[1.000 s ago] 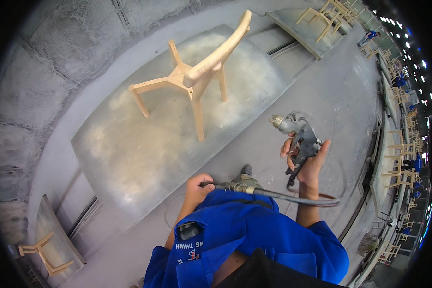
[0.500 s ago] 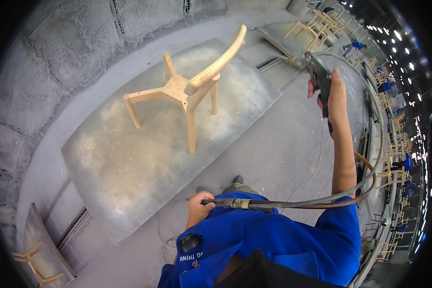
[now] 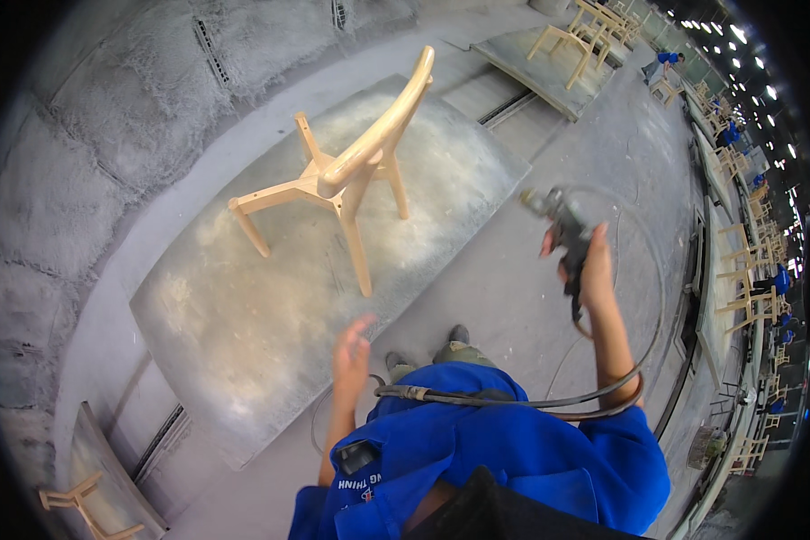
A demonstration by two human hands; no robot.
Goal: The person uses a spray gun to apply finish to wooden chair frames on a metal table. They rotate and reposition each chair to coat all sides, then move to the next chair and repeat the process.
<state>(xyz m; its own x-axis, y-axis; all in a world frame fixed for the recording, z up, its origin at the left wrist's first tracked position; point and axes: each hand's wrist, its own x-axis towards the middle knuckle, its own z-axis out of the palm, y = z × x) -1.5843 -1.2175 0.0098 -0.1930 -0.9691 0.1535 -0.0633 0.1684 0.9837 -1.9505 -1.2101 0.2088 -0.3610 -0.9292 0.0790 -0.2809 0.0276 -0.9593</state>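
A spray gun is gripped in my right hand, out to the right, its nozzle pointing toward the upper left. A hose runs from it across my front. My left hand is raised off the hose, fingers apart and slightly blurred, with nothing in it, near the close edge of a flat metal panel. On that panel stands a pale wooden chair frame with a curved, glossy back rail and no seat. Neither hand touches the chair.
A dust-coated wall runs along the left and back. Another panel with chair frames stands at the far right, and one more chair frame sits at lower left. Beyond a rail, several chairs and people in blue line the right side.
My left hand has let go of the hose and lifted forward. My right hand has brought the spray gun lower and closer in. The chair frame appears turned slightly.
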